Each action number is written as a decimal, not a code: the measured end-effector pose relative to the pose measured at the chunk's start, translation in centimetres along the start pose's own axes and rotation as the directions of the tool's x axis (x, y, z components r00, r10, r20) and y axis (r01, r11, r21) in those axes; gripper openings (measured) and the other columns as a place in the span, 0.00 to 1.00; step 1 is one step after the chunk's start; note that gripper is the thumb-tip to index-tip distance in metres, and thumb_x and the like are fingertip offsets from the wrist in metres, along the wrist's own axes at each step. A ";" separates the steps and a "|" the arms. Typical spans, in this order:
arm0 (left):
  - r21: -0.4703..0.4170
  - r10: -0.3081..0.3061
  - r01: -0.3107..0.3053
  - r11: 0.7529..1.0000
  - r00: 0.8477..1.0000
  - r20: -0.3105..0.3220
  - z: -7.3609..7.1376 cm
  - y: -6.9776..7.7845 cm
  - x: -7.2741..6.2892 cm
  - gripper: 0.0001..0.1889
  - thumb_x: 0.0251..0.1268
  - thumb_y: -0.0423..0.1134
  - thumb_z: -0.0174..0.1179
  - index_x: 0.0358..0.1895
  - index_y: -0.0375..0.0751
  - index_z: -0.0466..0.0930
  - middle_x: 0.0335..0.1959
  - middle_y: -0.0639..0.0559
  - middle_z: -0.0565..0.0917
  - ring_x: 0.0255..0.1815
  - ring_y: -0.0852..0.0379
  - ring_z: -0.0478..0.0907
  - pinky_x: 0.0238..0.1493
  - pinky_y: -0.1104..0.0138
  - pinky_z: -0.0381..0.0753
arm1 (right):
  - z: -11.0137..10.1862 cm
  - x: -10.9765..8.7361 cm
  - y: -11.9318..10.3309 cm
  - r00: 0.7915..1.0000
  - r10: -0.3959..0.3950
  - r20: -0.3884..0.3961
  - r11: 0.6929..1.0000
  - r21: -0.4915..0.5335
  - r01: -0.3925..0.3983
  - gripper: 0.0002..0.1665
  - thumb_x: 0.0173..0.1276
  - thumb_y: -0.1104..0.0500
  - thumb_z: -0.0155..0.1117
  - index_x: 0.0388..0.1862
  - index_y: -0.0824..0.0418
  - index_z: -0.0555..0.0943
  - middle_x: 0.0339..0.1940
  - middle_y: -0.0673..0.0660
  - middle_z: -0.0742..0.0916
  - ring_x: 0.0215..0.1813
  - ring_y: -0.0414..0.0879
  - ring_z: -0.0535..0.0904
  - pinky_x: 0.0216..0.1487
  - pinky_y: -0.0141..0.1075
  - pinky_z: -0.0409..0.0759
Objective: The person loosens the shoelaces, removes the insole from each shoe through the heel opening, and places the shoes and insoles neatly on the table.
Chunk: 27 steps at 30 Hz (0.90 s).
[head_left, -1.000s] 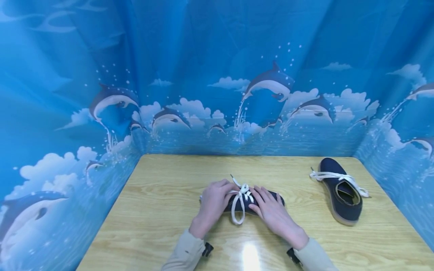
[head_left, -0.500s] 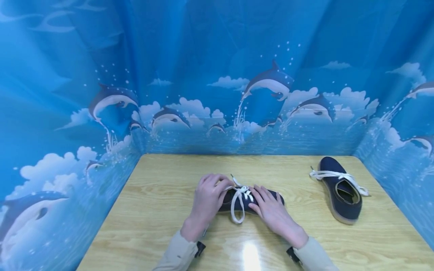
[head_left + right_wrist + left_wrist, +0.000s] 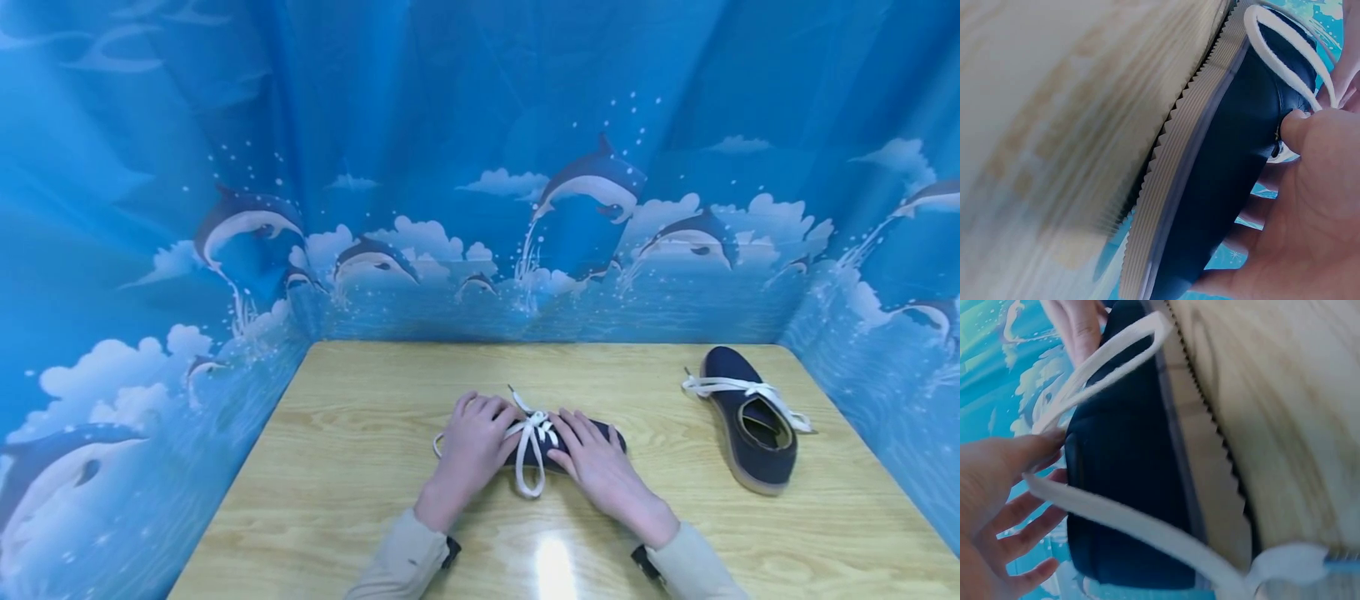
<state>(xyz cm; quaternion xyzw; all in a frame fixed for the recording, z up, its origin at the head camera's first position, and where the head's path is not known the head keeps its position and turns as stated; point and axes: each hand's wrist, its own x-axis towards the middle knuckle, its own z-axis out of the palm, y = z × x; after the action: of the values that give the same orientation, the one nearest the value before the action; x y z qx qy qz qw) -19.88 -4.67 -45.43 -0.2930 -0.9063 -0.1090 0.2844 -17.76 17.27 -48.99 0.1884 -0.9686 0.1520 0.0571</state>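
A navy canvas shoe with a pale ribbed sole lies on the table, toe to the right. Its white shoelace is tied, with one loop hanging over the near side. At the shoe's opening, my left hand pinches the lace between thumb and fingers, beside the knot. A free lace end trails past this hand to the left. My right hand grips the front of the shoe, thumb by the eyelet edge and fingers spread over the top. The left hand hides most of the heel in the head view.
Another navy shoe, its white laces lying across it, stands at the right of the wooden table. A blue curtain printed with dolphins and clouds surrounds the table's back and sides.
My left hand shifted left and away, uncovering part of the shoe opening, then came back right toward the knot. A lace end now shows left of it. The right hand stays put.
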 end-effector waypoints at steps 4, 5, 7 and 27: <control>-0.008 0.010 -0.010 1.000 0.998 -0.062 0.7 0.3 0.0 0.06 0.62 0.48 0.71 0.40 0.54 0.87 0.39 0.60 0.87 0.46 0.55 0.83 0.64 0.51 0.75 | 0.0 0.0 0.0 1.000 0.000 -0.001 1.000 -0.003 0.000 0.34 0.81 0.42 0.49 0.78 0.56 0.66 0.76 0.63 0.71 0.76 0.64 0.64 0.67 0.75 0.58; -0.013 0.007 -0.008 1.000 0.997 -0.080 0.8 0.3 0.0 0.05 0.62 0.47 0.70 0.39 0.54 0.88 0.39 0.60 0.87 0.45 0.55 0.83 0.64 0.51 0.76 | 0.0 0.0 0.0 1.000 -0.002 -0.004 1.000 -0.005 0.002 0.34 0.81 0.42 0.49 0.78 0.57 0.66 0.76 0.63 0.71 0.76 0.64 0.65 0.67 0.75 0.58; -0.024 -0.002 -0.001 1.000 0.993 -0.115 0.9 0.3 -0.1 0.04 0.62 0.46 0.71 0.37 0.54 0.88 0.37 0.60 0.87 0.43 0.56 0.83 0.64 0.51 0.76 | 0.0 0.0 0.0 1.000 -0.006 -0.008 1.000 -0.007 0.006 0.34 0.81 0.42 0.49 0.77 0.57 0.66 0.76 0.63 0.71 0.76 0.64 0.65 0.67 0.75 0.59; -0.061 -0.056 0.044 0.997 0.976 -0.211 -1.5 -1.1 -0.7 0.11 0.56 0.42 0.75 0.41 0.49 0.86 0.44 0.53 0.85 0.47 0.52 0.83 0.64 0.45 0.75 | 0.0 -0.1 0.0 1.000 -0.009 -0.017 1.000 -0.009 0.009 0.34 0.81 0.42 0.50 0.78 0.57 0.66 0.76 0.63 0.71 0.76 0.64 0.65 0.67 0.75 0.59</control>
<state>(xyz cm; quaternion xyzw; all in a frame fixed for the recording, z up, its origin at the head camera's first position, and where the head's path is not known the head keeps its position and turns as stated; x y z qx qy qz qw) -19.42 -6.43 -44.66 -0.2645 -0.8745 -0.1721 0.3684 -17.69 17.31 -48.98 0.1913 -0.9678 0.1492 0.0669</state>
